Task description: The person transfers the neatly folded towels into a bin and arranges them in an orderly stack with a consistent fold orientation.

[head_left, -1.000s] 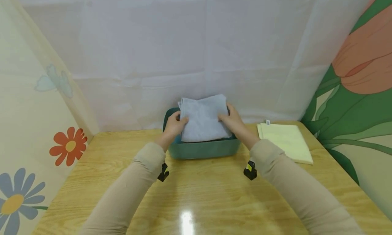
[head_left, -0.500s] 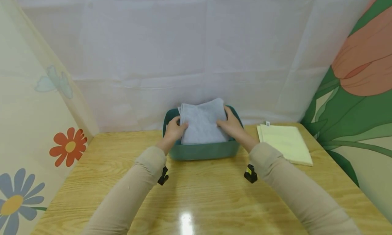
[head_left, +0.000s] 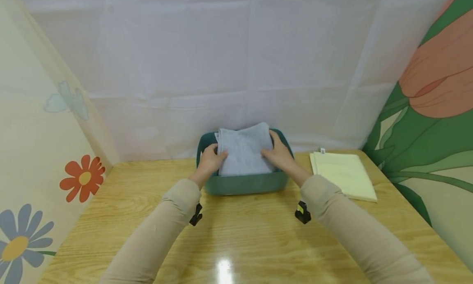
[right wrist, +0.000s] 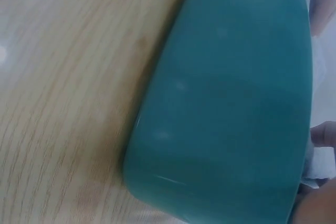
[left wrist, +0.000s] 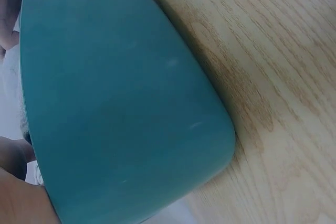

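Left hand (head_left: 209, 160) and right hand (head_left: 278, 154) pinch a folded blue cloth (head_left: 244, 152) by its sides; the teal bin (head_left: 245, 185) hides its lower edge.

1. wood-grained worktop (head_left: 244, 238).
2. folded pale yellow cloth (head_left: 343, 175) with white tag (head_left: 322, 151), at the worktop's far right.
3. creased white sheet (head_left: 240, 62) along the far side.
4. left: painted red flower (head_left: 85, 178), blue flower (head_left: 21, 239); right: orange bloom (head_left: 443, 78), green leaves (head_left: 432, 146).
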Demonstrator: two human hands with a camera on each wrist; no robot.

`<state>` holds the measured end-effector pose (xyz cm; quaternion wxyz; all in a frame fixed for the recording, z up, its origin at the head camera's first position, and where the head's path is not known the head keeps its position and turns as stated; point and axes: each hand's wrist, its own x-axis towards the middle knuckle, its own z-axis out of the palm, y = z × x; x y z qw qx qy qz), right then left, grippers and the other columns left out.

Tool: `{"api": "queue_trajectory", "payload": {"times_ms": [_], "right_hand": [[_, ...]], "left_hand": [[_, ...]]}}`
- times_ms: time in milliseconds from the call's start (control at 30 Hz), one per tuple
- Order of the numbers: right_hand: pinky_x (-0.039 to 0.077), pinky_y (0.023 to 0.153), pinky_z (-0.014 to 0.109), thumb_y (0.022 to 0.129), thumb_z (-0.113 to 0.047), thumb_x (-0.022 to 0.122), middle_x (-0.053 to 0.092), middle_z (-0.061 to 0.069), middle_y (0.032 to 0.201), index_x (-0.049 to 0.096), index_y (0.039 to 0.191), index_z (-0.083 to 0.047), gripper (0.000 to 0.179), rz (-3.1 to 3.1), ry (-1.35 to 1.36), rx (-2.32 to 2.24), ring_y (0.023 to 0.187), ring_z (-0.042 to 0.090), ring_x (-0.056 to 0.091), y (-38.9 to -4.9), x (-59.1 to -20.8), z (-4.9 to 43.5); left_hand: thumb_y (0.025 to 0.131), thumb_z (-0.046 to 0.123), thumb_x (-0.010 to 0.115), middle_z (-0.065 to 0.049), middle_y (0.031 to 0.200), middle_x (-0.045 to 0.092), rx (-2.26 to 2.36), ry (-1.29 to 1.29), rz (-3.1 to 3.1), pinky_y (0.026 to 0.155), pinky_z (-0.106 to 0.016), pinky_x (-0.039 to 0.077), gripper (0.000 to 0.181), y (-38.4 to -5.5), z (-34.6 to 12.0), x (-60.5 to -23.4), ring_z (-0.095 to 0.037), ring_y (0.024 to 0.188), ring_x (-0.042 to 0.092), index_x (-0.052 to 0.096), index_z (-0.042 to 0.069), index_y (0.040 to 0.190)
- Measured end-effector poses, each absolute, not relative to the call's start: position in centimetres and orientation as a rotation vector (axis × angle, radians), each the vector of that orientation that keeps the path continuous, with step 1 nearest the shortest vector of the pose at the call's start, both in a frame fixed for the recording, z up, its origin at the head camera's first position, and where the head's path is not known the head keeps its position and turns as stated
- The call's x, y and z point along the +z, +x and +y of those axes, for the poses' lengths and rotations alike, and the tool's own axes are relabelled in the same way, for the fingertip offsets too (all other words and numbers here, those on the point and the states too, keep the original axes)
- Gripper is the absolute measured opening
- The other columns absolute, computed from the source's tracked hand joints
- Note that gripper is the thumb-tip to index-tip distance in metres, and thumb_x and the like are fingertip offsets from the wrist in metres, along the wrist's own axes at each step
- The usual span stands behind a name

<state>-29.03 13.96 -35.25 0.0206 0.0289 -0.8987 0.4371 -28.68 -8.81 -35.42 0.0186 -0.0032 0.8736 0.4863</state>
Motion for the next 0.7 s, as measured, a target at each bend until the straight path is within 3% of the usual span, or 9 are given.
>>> {"api": "queue_trajectory", "payload": {"times_ms": [233,500,700], "right_hand": [[0.050,0.074,0.041,0.092,-0.013,0.060,0.061,0.025,0.114,0.013,0.158,-0.011,0.081,-2.798,0.083,1.321,0.091,0.034,0.060,-28.8,-35.3,14.4],[0.048,0.085,0.047,0.096,-0.012,0.054,0.061,0.025,0.118,0.013,0.156,-0.001,0.074,-2.758,0.093,1.362,0.102,0.037,0.060,-28.6,-35.1,15.3],[0.047,0.093,0.049,0.096,-0.013,0.052,0.058,0.027,0.126,0.013,0.154,0.004,0.072,-2.759,0.087,1.391,0.110,0.039,0.058,-28.5,-34.8,15.4]], "left_hand": [[0.101,0.015,0.057,-0.019,0.127,0.058,1.531,-0.055,2.753,0.095,-0.044,0.048,0.046,-28.8,-9.0,-35.7,-0.032,0.114,0.057,0.047,-0.001,0.143],[0.100,0.013,0.056,-0.014,0.117,0.062,1.616,-0.025,2.758,0.087,-0.040,0.050,0.035,-28.6,-9.4,-35.7,-0.028,0.102,0.061,0.058,0.001,0.133],[0.101,0.018,0.057,-0.014,0.122,0.060,1.677,0.031,2.716,0.094,-0.043,0.046,0.034,-28.7,-9.6,-35.9,-0.028,0.112,0.055,0.061,0.003,0.132]]}}
